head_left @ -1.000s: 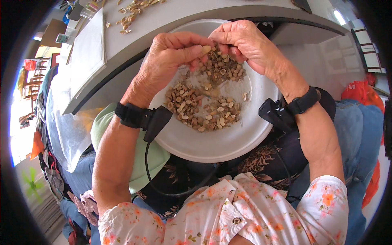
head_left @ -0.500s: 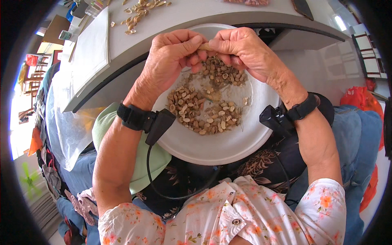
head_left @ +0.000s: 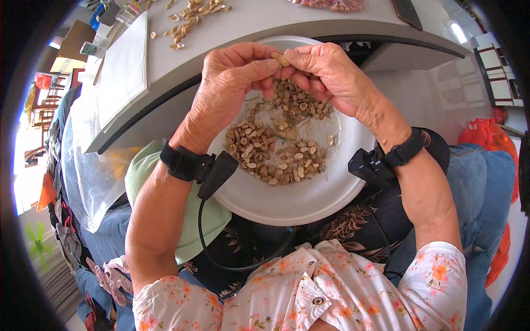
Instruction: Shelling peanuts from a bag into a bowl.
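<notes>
Between the fingertips of both hands is a tan peanut (head_left: 280, 59), pinched from either side. My left hand (head_left: 237, 71) is closed on its left end, thumb and forefinger together. From the other side, the thumb and fingers of my right hand (head_left: 323, 66) close on it too. Below them a wide white basin (head_left: 254, 207) rests on my lap. Peanut shells (head_left: 287, 157) lie in heaps on its bottom, with a wet-looking bare patch between them. Part of the basin's far rim is hidden behind my hands.
Beyond the basin stands a grey table with a dark curved edge (head_left: 182, 85). Unshelled peanuts (head_left: 190, 22) are scattered on it, beside white paper (head_left: 124, 71). A bag of reddish kernels (head_left: 331, 4) and a dark flat object (head_left: 407, 14) lie farther back. A green cloth (head_left: 210, 220) is by my left arm.
The peanut has turned between my fingers and shows more of its shell now. Both hands have shifted slightly, and the basin sits a little lower in the picture.
</notes>
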{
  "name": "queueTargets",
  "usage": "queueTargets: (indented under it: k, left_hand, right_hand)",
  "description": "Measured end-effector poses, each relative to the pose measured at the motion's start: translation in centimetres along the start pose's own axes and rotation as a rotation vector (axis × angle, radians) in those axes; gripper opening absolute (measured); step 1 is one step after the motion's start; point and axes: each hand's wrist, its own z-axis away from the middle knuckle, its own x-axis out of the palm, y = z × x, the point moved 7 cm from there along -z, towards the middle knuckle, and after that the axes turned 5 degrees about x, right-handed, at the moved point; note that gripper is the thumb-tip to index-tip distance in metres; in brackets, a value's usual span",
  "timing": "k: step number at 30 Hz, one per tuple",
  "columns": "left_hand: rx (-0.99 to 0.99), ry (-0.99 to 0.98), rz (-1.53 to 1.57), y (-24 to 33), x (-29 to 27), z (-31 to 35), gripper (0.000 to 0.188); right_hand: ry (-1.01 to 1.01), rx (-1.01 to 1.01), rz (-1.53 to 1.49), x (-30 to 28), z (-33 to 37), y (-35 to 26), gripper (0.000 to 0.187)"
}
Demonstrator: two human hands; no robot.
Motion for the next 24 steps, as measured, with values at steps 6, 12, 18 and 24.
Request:
queueTargets:
  k: [6, 12, 18, 24]
  left_hand:
    - [0.023, 0.003, -0.013, 0.2, 0.2, 0.0, 0.018]
    - [0.009, 0.008, -0.084, 0.4, 0.3, 0.2, 0.021]
    - [-0.017, 0.000, -0.143, 0.6, 0.1, 0.3, 0.022]
    - [-0.008, -0.005, -0.158, 0.7, 0.1, 0.2, 0.020]
  right_hand:
    - [0.058, -0.049, 0.127, 0.1, 0.3, -0.4, 0.039]
    - [0.035, -0.090, 0.243, 0.3, 0.4, -0.8, 0.037]
    - [0.042, -0.080, 0.343, 0.4, 0.6, -1.1, 0.034]
    - [0.030, -0.074, 0.333, 0.6, 0.7, -1.4, 0.032]
